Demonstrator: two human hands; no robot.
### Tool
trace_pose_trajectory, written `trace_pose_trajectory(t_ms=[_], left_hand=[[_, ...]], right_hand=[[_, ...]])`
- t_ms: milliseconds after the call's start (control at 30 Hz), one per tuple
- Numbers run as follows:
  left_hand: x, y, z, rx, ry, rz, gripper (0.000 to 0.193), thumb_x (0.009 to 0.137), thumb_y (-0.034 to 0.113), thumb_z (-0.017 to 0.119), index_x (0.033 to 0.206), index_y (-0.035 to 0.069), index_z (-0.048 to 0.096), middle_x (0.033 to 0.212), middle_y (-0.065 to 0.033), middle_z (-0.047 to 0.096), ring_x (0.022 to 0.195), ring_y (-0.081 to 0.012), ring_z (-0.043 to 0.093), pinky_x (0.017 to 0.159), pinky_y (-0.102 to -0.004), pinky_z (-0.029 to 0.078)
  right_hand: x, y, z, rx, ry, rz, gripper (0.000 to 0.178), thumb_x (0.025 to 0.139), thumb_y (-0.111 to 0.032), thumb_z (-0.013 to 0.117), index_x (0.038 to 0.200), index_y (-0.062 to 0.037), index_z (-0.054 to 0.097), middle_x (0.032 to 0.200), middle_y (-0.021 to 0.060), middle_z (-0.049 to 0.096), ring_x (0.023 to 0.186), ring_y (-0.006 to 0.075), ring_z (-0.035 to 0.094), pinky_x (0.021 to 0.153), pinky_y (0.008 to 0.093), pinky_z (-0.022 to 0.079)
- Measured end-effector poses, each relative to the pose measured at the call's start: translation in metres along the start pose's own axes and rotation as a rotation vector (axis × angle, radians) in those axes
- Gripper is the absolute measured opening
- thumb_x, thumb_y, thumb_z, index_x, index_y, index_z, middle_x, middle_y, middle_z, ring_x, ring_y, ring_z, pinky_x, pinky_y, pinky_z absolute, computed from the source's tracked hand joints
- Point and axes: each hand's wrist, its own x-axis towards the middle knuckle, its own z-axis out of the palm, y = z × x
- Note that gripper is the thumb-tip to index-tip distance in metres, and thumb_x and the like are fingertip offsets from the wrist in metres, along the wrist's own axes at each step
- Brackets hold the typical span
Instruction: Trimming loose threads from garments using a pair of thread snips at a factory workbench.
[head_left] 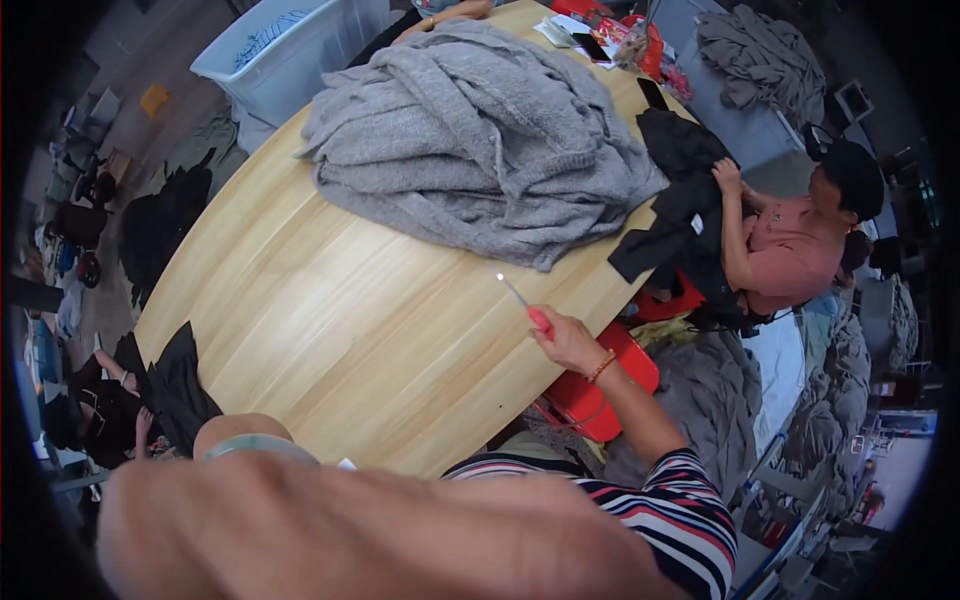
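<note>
My right hand (572, 345) is closed around the red handle of a slim tool (541, 321) with a thin metal shaft. Its bright tip points away from me over the bare wood of the table (320, 300); I cannot tell its exact kind. Beyond the tip lies a large heap of grey knitted fabric (470, 140). My left hand (330, 520) is raised very near the camera, large and blurred, with a pale green bangle (258, 446) at the wrist. Its fingers cannot be made out, and it hides the near end of the table.
At the right edge a person in a pink top (795, 240) handles black cloth (690, 200). Another person's arm (120, 375) is by black fabric (180, 375) at left. A red stool (615, 390) stands near my right arm. A plastic bin (285, 60) stands beyond the table.
</note>
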Motion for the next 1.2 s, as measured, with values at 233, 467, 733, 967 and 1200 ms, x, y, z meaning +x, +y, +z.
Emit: trace_pose_trajectory(t_ms=[233,467,733,967,1200], left_hand=[[0.031,-0.031,-0.004,0.226,0.041,0.004,0.027,0.088,0.028,0.052,0.089,0.001,0.057,0.08,-0.0171,0.058,0.076,-0.0256,0.061,0.072,-0.0368,0.051],[0.045,-0.089,-0.026,0.378,0.075,0.016,0.026,0.083,0.025,0.055,0.087,0.0,0.06,0.084,-0.0188,0.061,0.076,-0.0267,0.063,0.071,-0.0372,0.051],[0.078,-0.169,-0.036,0.508,0.06,0.042,0.025,0.077,0.022,0.059,0.085,-0.001,0.063,0.089,-0.0208,0.064,0.076,-0.028,0.065,0.071,-0.0376,0.051],[0.104,-0.332,-0.047,0.806,-0.059,-0.054,0.056,0.072,0.021,0.077,0.122,0.007,0.055,0.125,-0.0142,0.055,0.118,-0.0345,0.049,0.099,-0.0424,0.038],[0.066,-0.512,-0.081,1.149,-0.119,-0.636,0.103,0.056,0.023,0.079,0.144,0.014,0.027,0.111,-0.0229,0.058,0.107,-0.0417,0.051,0.1,-0.0536,0.032]], right_hand=[[0.025,0.051,-0.059,0.03,0.23,0.091,0.038,0.088,-0.021,0.058,0.123,-0.0062,0.05,0.089,0.0218,0.064,0.085,0.0379,0.064,0.074,0.0406,0.05],[0.092,0.08,-0.125,0.15,0.399,0.112,0.04,0.088,-0.022,0.059,0.122,-0.003,0.051,0.099,0.0202,0.064,0.086,0.0373,0.065,0.075,0.0412,0.05],[0.188,0.135,-0.236,0.078,0.657,0.165,0.041,0.087,-0.026,0.061,0.117,0.0012,0.053,0.082,0.0114,0.062,0.061,0.0182,0.065,0.058,0.031,0.051],[0.286,0.21,-0.252,0.217,0.571,0.438,0.044,0.081,-0.029,0.064,0.115,-0.0028,0.055,0.09,0.0124,0.065,0.064,0.0227,0.066,0.058,0.0337,0.052],[0.299,0.217,-0.163,-0.011,0.366,0.32,0.042,0.074,-0.009,0.055,0.115,-0.0012,0.056,0.101,0.0263,0.064,0.099,0.0409,0.06,0.084,0.04,0.048]])
